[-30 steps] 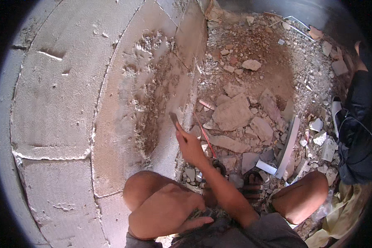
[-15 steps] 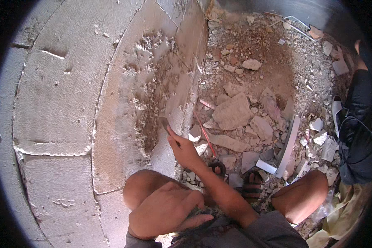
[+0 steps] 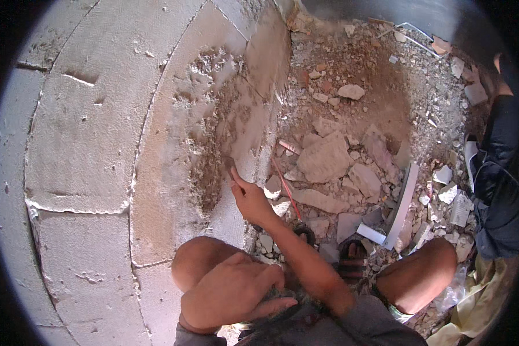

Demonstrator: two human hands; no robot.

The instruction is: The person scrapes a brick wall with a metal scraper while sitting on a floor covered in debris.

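In my right hand (image 3: 252, 202) is a small flat grey blade that looks like a scraper (image 3: 229, 164). Its far end meets the rough, gouged patch (image 3: 210, 132) of the stone block wall (image 3: 86, 138), close to where the wall drops to the rubble. My fingers are closed round the near end, hiding most of it. Lower down, my left hand (image 3: 230, 293) rests by my left knee (image 3: 199, 259), its back turned up. The thumb stands apart from the forefinger, with dark patterned cloth showing between; I see no tool in it.
Broken stone and rubble (image 3: 326, 155) cover the ground right of the wall. A thin red stick (image 3: 287, 189) and a pale curved strip (image 3: 403, 205) lie there. At the right edge sits another person's dark-clothed leg (image 3: 499, 179). Beige cloth (image 3: 481, 303) lies at the lower right.
My right hand and the blade have shifted slightly up and left along the gouged patch. My left hand stays nearly in place. The view has shifted a little.
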